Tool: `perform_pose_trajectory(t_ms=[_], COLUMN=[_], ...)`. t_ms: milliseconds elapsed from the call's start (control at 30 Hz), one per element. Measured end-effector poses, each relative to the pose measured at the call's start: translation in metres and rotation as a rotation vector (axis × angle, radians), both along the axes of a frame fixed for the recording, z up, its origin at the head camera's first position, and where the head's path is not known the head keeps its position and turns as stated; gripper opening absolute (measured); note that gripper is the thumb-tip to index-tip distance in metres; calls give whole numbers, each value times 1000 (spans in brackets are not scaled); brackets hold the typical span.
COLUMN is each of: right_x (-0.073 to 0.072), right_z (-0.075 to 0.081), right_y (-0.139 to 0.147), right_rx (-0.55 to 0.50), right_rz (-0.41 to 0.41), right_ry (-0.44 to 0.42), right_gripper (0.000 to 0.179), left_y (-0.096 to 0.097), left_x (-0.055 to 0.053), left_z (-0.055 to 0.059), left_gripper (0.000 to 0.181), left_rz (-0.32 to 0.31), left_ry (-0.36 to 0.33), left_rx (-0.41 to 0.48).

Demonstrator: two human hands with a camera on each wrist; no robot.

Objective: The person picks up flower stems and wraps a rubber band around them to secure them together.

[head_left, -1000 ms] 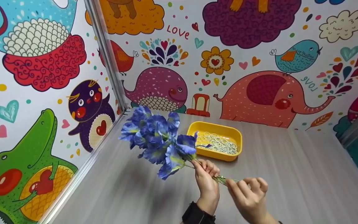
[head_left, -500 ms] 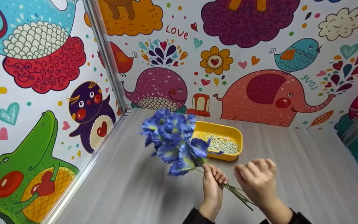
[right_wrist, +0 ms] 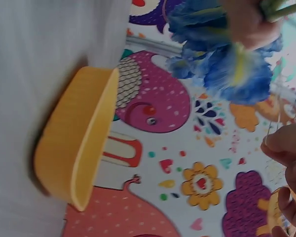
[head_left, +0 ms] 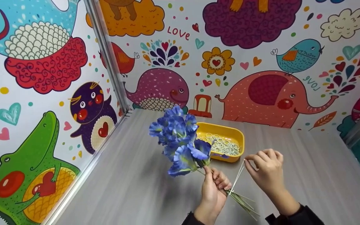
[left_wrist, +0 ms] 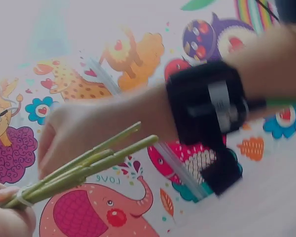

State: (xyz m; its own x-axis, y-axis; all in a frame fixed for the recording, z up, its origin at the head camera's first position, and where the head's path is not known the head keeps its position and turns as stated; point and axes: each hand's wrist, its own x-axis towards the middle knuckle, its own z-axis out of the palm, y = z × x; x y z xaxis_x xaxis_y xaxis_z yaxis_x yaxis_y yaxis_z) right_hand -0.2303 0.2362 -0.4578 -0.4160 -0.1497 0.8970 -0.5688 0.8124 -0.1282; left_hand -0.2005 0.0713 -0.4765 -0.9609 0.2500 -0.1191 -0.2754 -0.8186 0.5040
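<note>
A bunch of blue irises (head_left: pixel 180 137) tilts to the upper left in the head view, gripped around its stems by my left hand (head_left: pixel 212 190). The green stem ends (head_left: pixel 245 204) stick out below that hand toward the lower right. A pale rubber band (head_left: pixel 237 177) loops around the stems just below the left fingers and is stretched taut. My right hand (head_left: pixel 269 172) pinches the band's far end between thumb and index finger, up and to the right of the stems. In the left wrist view the band lies against the stems (left_wrist: pixel 89 168), beside the left fingers.
Behind the flowers, a yellow tray (head_left: pixel 242 140) with several loose pale rubber bands stands on the grey wood-grain table (head_left: pixel 292 162). Cartoon-printed walls enclose the table at the back and sides, with a metal corner post (head_left: pixel 108 56) at the back left.
My right hand has moved away from the stems, up and right, drawing the rubber band out long. The left hand and irises have shifted rightward, and more stem shows below the left hand.
</note>
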Motion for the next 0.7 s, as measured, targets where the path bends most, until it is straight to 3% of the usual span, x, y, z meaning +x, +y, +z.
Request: perform_pose_trajectory(t_ms=[67,267,467,700], right_x=[-2,-5,2,17], right_z=[-7,-34,-56,-68], right_y=[2,-1,-15,-43], right_rx=[-2,-26,-102,-170], right_rz=[-2,-25,-43,-96], right_ry=[-32,-71,-159,-277], right_gripper=[38,9,19,19], left_y=[-2,-7,-9,-8], left_x=[1,-3,-8,-16], left_z=[1,9,17,21], left_gripper=[49,50,51,50], left_rz=[-16,1,29,124], left_ry=[-18,-33,-61,-57], left_rx=[23,83,157,228])
